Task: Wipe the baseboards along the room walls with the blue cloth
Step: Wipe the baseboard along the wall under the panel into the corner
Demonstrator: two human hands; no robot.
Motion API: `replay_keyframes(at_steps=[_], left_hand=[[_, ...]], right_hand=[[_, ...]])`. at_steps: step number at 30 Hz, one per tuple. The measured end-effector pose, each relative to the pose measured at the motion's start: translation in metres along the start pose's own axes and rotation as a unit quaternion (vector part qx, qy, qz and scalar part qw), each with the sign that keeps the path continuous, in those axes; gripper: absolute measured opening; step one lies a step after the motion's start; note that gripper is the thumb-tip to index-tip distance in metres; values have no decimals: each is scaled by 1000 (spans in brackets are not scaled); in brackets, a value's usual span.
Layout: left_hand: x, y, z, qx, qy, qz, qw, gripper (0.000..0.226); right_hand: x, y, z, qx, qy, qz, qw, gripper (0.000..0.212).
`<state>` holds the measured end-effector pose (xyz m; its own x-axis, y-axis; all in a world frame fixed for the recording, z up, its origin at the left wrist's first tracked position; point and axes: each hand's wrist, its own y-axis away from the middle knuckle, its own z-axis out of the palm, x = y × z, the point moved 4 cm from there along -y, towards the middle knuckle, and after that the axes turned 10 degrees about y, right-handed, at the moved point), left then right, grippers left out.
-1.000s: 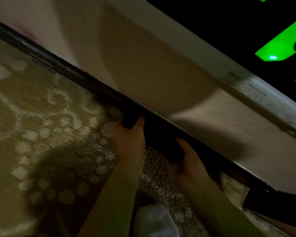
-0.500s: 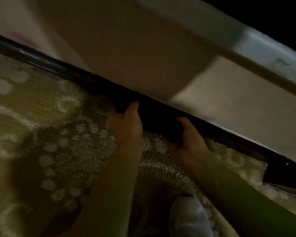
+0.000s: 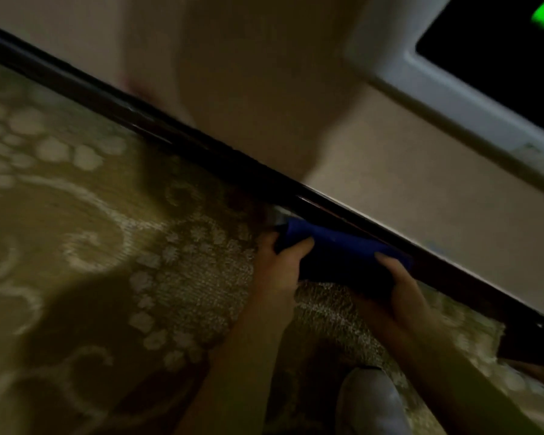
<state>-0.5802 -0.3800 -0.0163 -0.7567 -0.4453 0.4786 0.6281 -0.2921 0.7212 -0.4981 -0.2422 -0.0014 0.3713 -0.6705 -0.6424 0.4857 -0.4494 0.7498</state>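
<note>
A dark, glossy baseboard point(image 3: 145, 120) runs diagonally from upper left to lower right where the beige wall meets the carpet. The blue cloth point(image 3: 336, 246) is stretched flat against it, just right of centre. My left hand point(image 3: 277, 265) grips the cloth's left end, thumb on top. My right hand point(image 3: 402, 287) holds its right end against the baseboard. Both forearms reach up from the bottom edge.
Olive carpet point(image 3: 76, 230) with a pale floral pattern covers the floor on the left. A white shoe tip point(image 3: 368, 400) sits at the bottom between my arms. A white-framed dark panel with green light point(image 3: 484, 70) hangs on the wall at upper right.
The cloth now shows clearly blue in brighter light. Both hands stay pressed on it at the baseboard while the view has shifted and the green-lit panel is back in sight.
</note>
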Motion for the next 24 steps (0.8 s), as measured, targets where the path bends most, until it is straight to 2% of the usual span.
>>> replay_keyframes(at_steps=[4, 5, 8, 9, 11, 13, 16, 18, 20, 24], left_hand=[[29, 36, -42, 4, 14, 8, 1000, 47], [35, 44, -50, -1, 7, 9, 1000, 46], [45, 70, -63, 10, 3, 14, 1000, 38], [47, 78, -63, 8, 8, 14, 1000, 37], [44, 85, -59, -10, -1, 32, 999, 32], [46, 85, -49, -27, -28, 63, 997, 35], [41, 66, -36, -30, -41, 91, 995, 59], [31, 47, -35, -24, -52, 89, 994, 63], [18, 28, -34, -16, -54, 72, 996, 64], [-18, -7, -1, -31, -47, 27, 998, 45]], right_hand=[[19, 31, 31, -49, 62, 64, 995, 34], [24, 38, 37, -56, 69, 74, 993, 34], [31, 62, 51, -52, 81, 75, 993, 15], [29, 71, 56, -54, 77, 70, 993, 16], [26, 80, 58, -55, 63, 62, 995, 35], [17, 81, 55, -33, 58, 38, 997, 30], [12, 56, 47, -10, 17, 17, 1000, 38], [16, 42, 45, -8, -6, 16, 1000, 37], [20, 27, 35, -3, -27, 16, 1000, 28], [12, 10, -2, 7, -85, 12, 996, 25]])
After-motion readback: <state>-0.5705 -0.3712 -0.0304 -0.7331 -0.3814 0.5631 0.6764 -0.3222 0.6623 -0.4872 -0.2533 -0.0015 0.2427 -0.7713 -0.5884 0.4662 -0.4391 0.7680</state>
